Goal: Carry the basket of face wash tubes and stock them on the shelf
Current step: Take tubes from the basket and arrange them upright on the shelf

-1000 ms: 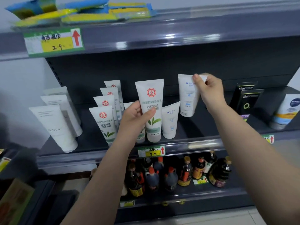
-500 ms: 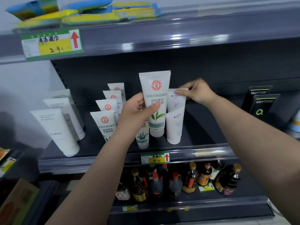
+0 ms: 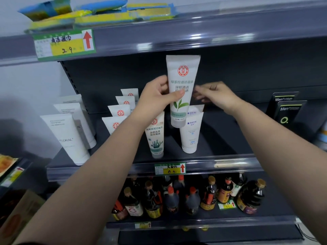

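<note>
Fingers (image 3: pixel 163 86) of the left hand (image 3: pixel 155 96) curl behind the green-leaf tube (image 3: pixel 182 89), with the thumb pressed across its printed front, so the tube hangs cap-down, lifted clear above the shelf (image 3: pixel 238 152) and in front of the dark back panel. I take it to be held up like that so its label faces out while a place is chosen for it. The right hand (image 3: pixel 215 95) hovers just beside the tube's right edge, its fingers loosely spread and holding nothing; it looks ready to steady the tube or straighten the blue-print tubes (image 3: pixel 191 133) standing below it, one behind the other, near the shelf's front edge. Just left of those stands a seaweed-print tube (image 3: pixel 155 137), and further left a row of red-seal tubes (image 3: pixel 122 106) runs from the front edge toward the back, partly hidden by the left forearm. At the shelf's left end lean plain white tubes (image 3: pixel 65 137) marked FLORAL. All stand on their caps, labels forward, as stock is faced. The basket is not in view.

A yellow price tag (image 3: pixel 169 168) sits on the shelf's front rail. Dark sauce bottles (image 3: pixel 192 197) fill the shelf beneath, blue and yellow packets (image 3: pixel 99 13) lie on the one above, and black boxes (image 3: pixel 286 110) stand at the right end.
</note>
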The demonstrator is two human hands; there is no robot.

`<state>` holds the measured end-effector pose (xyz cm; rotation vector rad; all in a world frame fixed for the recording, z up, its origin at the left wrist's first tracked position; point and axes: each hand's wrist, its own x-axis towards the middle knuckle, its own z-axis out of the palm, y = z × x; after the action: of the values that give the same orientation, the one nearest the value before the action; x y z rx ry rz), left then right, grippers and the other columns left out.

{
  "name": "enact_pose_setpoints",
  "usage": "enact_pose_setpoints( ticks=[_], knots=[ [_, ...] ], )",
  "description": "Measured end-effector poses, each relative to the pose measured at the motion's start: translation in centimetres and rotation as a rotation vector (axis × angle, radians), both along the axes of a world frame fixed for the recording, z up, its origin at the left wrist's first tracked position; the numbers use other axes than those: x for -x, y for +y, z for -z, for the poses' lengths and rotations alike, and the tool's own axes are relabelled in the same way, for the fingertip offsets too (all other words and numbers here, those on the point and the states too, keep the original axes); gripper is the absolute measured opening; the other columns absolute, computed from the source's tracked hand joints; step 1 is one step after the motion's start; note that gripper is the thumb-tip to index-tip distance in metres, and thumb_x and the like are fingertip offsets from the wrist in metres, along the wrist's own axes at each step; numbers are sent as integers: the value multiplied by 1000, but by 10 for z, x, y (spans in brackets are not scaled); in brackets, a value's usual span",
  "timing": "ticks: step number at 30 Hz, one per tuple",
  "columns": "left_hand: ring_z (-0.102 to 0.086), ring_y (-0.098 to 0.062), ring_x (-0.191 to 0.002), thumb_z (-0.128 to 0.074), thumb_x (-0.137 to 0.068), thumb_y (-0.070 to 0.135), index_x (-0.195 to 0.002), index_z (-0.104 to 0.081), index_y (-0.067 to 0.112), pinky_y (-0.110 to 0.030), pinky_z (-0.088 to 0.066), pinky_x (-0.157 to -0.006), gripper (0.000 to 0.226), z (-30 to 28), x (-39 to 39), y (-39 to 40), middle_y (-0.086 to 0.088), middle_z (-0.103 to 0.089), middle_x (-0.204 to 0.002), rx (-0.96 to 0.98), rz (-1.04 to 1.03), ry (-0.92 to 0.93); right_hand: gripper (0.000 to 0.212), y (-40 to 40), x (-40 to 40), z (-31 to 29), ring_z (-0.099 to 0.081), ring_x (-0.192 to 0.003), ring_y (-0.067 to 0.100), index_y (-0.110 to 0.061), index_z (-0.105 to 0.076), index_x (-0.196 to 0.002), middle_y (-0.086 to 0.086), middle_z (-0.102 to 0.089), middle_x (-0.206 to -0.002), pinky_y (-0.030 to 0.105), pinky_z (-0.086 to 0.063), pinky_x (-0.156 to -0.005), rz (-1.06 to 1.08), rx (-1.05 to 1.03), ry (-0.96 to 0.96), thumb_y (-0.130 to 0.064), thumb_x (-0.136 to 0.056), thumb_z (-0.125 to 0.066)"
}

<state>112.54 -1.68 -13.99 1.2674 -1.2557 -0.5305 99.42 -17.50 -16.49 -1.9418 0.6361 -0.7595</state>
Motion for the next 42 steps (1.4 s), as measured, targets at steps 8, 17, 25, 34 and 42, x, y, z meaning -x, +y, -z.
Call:
enact_pose_setpoints(
  ticks=[8,17,25,34,42],
  knots=[
    [-64,-3,-88,-67,-79,1,-103,-59,9,-19,-53,-81,27,-13,-8,-6,-1,-66,-99,28,-24,-123,37,31,-2,-31,-67,-82,5,-24,-65,-96,-11,-73,-84,19,-53,-73,-208,-39,-266,-38,-63,-71],
    [-67,-21,-98,-77,-72,10,-113,-62,10,-34,-54,-89,44,-21,-31,-11,-4,-67,-111,-61,-121,-291,16,39,-18,-30,-66,-92,14,-22,-70,-93,-5,-71,-96,21,-53,-69,-156,69,-264,-12,-81,-69],
    [-60,-8,-73,-70,-78,3,-104,-59,8,-17,-55,-64,29,-44,-55,-17,4,-60,-82,-131,-186,-286,19,40,-45,-24,-63,-76,10,-8,-67,-98,0,-67,-86,22,-56,-70,-79,71,-98,-8,-79,-70],
    [-61,1,-50,-76,-73,9,-84,-63,9,-8,-49,-50,17,-30,-90,-24,-1,-63,-71,-330,-199,-454,20,30,-79,-28,-60,-61,6,-21,-58,-71,-4,-61,-72,18,-53,-58,-1,106,0,-9,-78,-73],
    [-64,-3,-59,-70,-80,10,-98,-68,-2,-14,-54,-61,21,-15,-110,-36,-17,-70,-92,-555,-100,-656,7,26,-96,-15,-58,-44,0,-9,-64,-81,0,-62,-62,16,-54,-56,-25,226,318,-9,-79,-71]
  ],
)
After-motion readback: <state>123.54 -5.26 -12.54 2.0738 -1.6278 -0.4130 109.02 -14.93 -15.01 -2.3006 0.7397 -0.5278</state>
